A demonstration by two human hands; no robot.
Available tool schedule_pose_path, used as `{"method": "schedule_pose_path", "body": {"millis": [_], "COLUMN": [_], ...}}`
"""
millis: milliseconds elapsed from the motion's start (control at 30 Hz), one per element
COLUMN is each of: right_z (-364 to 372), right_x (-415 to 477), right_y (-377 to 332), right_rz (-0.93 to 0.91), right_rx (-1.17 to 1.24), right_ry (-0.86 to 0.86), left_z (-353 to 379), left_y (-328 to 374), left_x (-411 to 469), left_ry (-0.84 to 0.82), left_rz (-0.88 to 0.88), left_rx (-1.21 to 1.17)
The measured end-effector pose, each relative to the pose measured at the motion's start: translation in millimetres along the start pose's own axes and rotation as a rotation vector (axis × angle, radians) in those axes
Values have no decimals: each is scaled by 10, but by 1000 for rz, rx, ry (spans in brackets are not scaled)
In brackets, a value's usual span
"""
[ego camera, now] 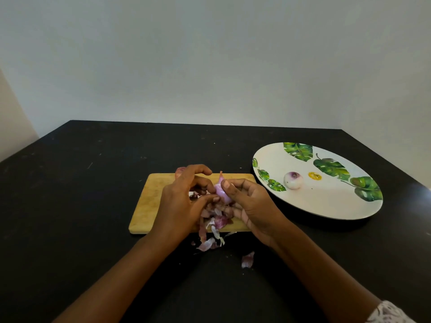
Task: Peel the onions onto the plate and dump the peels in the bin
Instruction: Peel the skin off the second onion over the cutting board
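My right hand, frame centre, grips half-peeled onion, thumb pressed on its top side, pointed tip up. My left hand just beside it, fingers curled in, thumb tip against onion's lower side. Both hover over wooden board on black counter. Peels heaped on board's near edge under my hands, spilling onto counter; one stray peel lower down. Peeled onion sits on leaf-print plate, right of frame. Unpeeled onion partly hidden behind left hand.
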State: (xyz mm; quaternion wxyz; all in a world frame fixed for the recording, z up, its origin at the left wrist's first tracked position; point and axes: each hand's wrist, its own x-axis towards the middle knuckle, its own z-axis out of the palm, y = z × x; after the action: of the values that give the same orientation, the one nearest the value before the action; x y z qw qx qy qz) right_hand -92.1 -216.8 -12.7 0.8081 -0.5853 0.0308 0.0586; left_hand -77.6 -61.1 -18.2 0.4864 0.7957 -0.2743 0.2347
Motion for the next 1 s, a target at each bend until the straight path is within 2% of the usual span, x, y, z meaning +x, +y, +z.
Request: {"method": "schedule_pose_path", "body": {"millis": [233, 467, 767, 1000], "right_z": [-13, -18, -3, 40], "right_x": [17, 51, 52, -19], "right_y": [6, 5, -60, -158], "right_rz": [9, 30, 71, 78], "right_rx": [16, 98, 271, 427], "right_ry": [16, 32, 97, 111], "left_z": [12, 39, 36, 8], "left_y": [1, 18, 65, -16], "left_x": [-8, -27, -47, -41], "left_ry": [-28, -29, -56, 37], "left_rz": [-3, 91, 119, 70], "left_rx": [-12, 27, 31, 82]}}
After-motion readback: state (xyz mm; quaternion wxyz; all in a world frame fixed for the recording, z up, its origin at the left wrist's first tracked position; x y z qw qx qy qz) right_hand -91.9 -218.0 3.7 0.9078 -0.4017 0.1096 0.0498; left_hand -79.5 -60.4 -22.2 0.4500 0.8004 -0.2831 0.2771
